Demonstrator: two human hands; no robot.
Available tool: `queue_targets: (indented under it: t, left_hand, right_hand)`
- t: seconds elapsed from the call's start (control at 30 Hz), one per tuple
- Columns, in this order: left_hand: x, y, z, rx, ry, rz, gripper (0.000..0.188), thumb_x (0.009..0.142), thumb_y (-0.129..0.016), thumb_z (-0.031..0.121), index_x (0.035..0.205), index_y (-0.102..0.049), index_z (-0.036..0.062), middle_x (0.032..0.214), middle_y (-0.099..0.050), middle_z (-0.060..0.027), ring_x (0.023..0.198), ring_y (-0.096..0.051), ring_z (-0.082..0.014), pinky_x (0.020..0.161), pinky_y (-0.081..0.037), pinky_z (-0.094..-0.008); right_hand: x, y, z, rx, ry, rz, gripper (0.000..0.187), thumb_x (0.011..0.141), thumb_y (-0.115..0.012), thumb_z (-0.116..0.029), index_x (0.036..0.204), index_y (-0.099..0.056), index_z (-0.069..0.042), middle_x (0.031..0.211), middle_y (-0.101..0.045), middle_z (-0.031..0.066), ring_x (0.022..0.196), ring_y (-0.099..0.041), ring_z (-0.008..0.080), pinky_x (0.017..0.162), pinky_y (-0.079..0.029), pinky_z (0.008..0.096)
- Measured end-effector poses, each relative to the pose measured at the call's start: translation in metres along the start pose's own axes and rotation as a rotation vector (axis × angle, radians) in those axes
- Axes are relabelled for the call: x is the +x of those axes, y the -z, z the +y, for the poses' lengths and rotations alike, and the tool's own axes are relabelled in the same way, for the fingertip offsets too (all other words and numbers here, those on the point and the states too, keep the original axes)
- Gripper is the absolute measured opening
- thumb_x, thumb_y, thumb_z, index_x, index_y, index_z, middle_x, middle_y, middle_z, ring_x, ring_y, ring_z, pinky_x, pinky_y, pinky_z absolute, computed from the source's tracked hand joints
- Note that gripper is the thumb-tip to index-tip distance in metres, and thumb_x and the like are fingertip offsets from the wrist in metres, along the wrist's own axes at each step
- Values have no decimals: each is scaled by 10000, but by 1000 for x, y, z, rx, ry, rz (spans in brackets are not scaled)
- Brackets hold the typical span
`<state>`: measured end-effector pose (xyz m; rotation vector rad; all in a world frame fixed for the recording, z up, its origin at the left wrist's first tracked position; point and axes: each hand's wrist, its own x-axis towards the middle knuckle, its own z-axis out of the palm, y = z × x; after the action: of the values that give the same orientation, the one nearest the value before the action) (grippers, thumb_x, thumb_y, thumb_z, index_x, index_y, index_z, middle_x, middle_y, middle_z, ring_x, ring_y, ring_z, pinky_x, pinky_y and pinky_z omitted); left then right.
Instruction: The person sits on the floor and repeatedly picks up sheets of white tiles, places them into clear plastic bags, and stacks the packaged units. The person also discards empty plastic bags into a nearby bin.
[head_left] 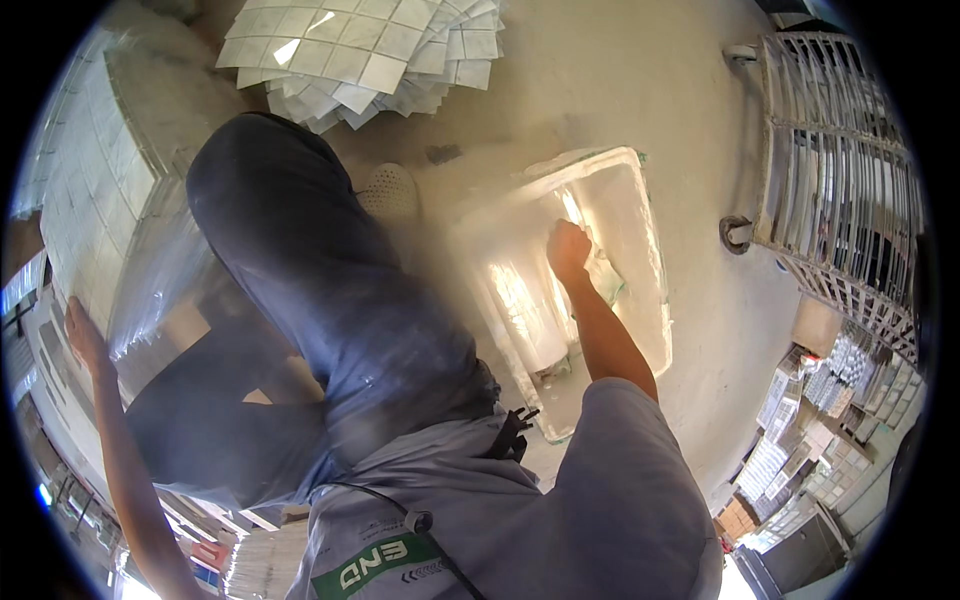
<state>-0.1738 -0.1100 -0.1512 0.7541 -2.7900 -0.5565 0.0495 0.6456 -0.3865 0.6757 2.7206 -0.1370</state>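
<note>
Both hands engaged: right hand (568,248), closed on a pale cloth (604,276), works inside white tub (650,300) on the floor; left hand (82,332), open, braces on tile stack (90,220). Advise firm grip, steady wiping.

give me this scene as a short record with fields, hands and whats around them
left hand: left hand stretched out to the side, resting on a tiled block
right hand: right hand closed, reaching down into a white tray
tray contents: pale wet material, with a greenish item by the hand, too blurred to name
floor: dusty concrete floor
nearby: stack of white mosaic tile sheets ahead; white wire rack to the right
posture: person stands bent over, shoe beside the tray
</note>
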Motion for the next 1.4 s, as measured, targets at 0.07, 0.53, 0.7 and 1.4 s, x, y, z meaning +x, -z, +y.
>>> queue_targets:
  t: [0.07, 0.53, 0.7, 1.4]
  left_hand:
    - [5, 0, -6, -26, -45, 2, 601, 979, -430, 451, 1341, -506, -22, 1322, -549, -201, 1216, -515, -310, 1037, -360, -361]
    - [4, -1, -30, -153, -262, -32, 563, 1000, -431, 397, 1353, -485, -37, 1298, -562, -187, 1219, -508, -278, 1048, -347, -330]
    - [10, -4, -40, -277, -242, -94, 574, 1000, -436, 407, 1350, -482, -46, 1306, -542, -172, 1233, -487, -252, 1047, -339, -320]
    - [-80, 12, 127, -109, -739, 203, 377, 974, -555, 136, 1347, -538, 84, 1311, -596, -82, 1191, -572, -209, 1025, -422, -326]
  right_hand:
    - [-7, 2, 10, 48, 131, -31, 120, 825, -531, -80, 748, -616, -44, 717, -637, 184, 698, -635, 393, 692, -520, 472]
    - [-62, 97, 13, 457, -275, 226, 219, 738, -776, -216, 783, -645, -47, 850, -668, 106, 784, -632, 307, 743, -487, 407]
    - [-88, 120, 31, 652, -141, 407, 221, 695, -814, -113, 761, -623, -22, 1037, -609, 138, 897, -583, 258, 816, -450, 373]
    - [-119, 267, 1, 1475, -21, 249, 132, 923, -624, -138, 828, -548, -88, 938, -690, 185, 774, -677, 263, 677, -506, 328]
